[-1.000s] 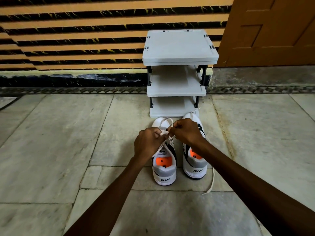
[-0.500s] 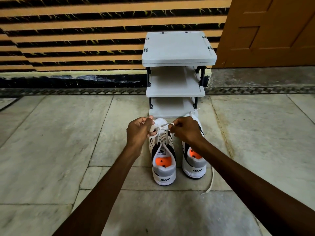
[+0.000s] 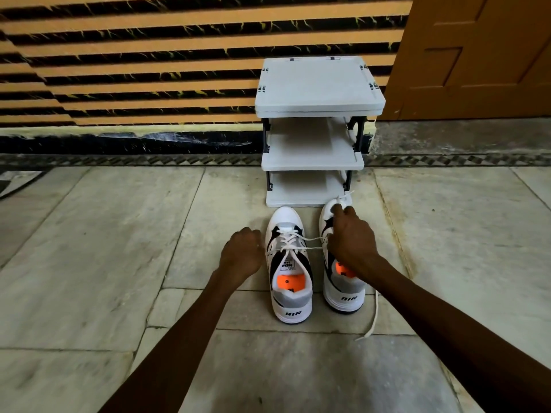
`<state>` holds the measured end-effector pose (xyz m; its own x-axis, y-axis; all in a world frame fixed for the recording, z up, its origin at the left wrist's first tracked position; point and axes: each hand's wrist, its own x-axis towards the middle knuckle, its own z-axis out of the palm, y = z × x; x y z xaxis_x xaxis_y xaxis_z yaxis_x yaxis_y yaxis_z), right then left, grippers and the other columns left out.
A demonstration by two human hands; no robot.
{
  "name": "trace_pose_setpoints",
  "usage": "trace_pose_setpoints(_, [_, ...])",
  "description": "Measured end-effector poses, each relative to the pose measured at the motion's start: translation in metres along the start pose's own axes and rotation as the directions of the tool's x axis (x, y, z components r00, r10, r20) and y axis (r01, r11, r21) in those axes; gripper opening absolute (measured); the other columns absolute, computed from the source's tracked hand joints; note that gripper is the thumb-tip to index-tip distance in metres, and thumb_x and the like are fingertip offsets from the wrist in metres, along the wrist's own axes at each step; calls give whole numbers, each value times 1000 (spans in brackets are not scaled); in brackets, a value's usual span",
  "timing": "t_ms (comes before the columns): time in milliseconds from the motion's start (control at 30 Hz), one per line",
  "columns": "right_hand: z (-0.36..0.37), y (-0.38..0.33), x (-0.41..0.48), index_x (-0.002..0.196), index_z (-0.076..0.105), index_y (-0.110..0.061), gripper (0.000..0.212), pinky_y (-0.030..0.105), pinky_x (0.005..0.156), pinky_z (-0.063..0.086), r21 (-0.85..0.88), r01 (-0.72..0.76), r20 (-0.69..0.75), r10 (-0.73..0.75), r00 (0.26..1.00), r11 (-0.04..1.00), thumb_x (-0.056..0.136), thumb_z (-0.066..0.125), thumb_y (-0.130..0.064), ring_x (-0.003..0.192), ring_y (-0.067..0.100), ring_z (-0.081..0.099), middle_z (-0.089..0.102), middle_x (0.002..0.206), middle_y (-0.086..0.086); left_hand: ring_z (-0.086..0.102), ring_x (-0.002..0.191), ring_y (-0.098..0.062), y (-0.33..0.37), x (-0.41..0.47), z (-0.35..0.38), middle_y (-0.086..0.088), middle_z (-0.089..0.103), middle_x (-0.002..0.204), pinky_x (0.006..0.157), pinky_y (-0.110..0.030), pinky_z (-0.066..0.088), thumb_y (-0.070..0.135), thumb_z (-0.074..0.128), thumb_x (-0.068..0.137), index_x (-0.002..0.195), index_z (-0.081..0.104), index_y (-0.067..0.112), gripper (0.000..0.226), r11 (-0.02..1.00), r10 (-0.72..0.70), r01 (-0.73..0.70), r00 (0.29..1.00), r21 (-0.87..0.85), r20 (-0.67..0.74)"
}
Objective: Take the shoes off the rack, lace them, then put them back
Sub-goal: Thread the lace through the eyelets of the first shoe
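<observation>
Two white, black and grey sneakers with orange insoles stand side by side on the floor, heels toward me. The left shoe has its white lace crossed through the eyelets and stretched taut sideways. My left hand is closed on the lace end just left of that shoe. My right hand grips the other end over the right shoe, hiding its middle. A loose lace trails from the right shoe onto the floor. The grey three-shelf rack stands right behind the toes, its visible shelves bare.
The rack backs onto a wall of orange and black stripes. A brown wooden door stands to its right. Pale stone floor tiles spread on both sides of the shoes. A dark mat corner shows at far left.
My hands were together over the left shoe's tongue; they have moved apart sideways, pulling the lace ends taut. The right hand now sits over the right shoe.
</observation>
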<state>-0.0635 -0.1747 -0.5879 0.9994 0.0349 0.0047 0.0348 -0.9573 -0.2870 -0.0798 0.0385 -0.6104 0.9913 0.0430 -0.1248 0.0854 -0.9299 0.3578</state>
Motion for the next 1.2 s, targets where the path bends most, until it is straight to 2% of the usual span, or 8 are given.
trace_pose_setpoints(67, [1, -10, -1, 128, 50, -11, 51, 38, 72, 50, 60, 127, 54, -131, 990, 990, 79, 61, -1, 96, 38, 65, 59, 119, 15, 61, 104, -27, 9, 2, 2, -12, 66, 110, 81, -29, 45, 17, 53, 92, 100, 68, 9, 18, 978, 42, -33, 998, -205, 37])
trace_pose_setpoints(167, [10, -25, -5, 114, 62, -13, 30, 37, 73, 55, 130, 238, 204, -261, 944, 962, 84, 61, -10, 92, 35, 68, 69, 106, 17, 61, 103, -24, 19, 4, 11, -10, 67, 110, 77, -24, 39, 21, 60, 91, 99, 67, 9, 16, 952, 59, -23, 992, -304, 108])
trace_pose_setpoints(367, [20, -33, -7, 101, 70, -10, 21, 40, 75, 57, 212, 173, 195, -215, 957, 962, 84, 69, -21, 86, 31, 69, 71, 99, 16, 63, 95, -27, 19, 5, 21, -14, 69, 98, 73, -26, 39, 21, 67, 87, 89, 65, 4, 17, 932, -8, 34, 997, -361, 74])
trace_pose_setpoints(533, [19, -29, -1, 85, 74, -14, 11, 41, 71, 59, 231, 156, 162, -196, 967, 960, 78, 73, -23, 77, 30, 71, 74, 85, 15, 57, 76, -13, 14, -1, 20, 11, 58, 70, 59, -18, 38, 18, 72, 83, 73, 56, 18, 19, 902, -26, 52, 997, -428, 66])
trace_pose_setpoints(733, [25, -26, -1, 82, 73, -6, 19, 39, 67, 60, 116, 143, 156, -160, 975, 983, 77, 71, -25, 73, 34, 71, 73, 79, 18, 66, 87, -27, 18, -8, 12, -7, 69, 96, 63, -27, 39, 9, 61, 86, 93, 63, 16, 10, 995, 91, -95, 993, -43, -81])
trace_pose_setpoints(967, [22, -23, 3, 94, 74, -7, 28, 39, 74, 59, 76, 116, 221, -131, 966, 990, 83, 65, -31, 84, 34, 71, 72, 90, 19, 60, 101, -29, 9, -8, 8, -9, 66, 103, 76, -36, 46, 18, 55, 91, 100, 69, 15, 17, 975, 164, -156, 986, 161, -39])
trace_pose_setpoints(1100, [12, -17, 4, 95, 73, -6, 32, 34, 73, 53, 104, 64, 322, -95, 942, 993, 82, 65, -34, 91, 32, 68, 72, 96, 18, 63, 87, -19, -2, -4, 0, -6, 72, 92, 73, -26, 45, 18, 54, 95, 78, 70, 15, 23, 967, 97, -74, 992, -244, 84])
trace_pose_setpoints(1200, [-8, -19, 7, 86, 79, -11, 19, 26, 68, 47, 318, 16, 381, -143, 913, 948, 84, 68, -26, 81, 17, 65, 75, 88, 10, 60, 81, -2, 3, -5, -9, 1, 71, 89, 71, -10, 42, 20, 52, 98, 75, 69, 19, 28, 817, 28, 71, 986, -572, 163])
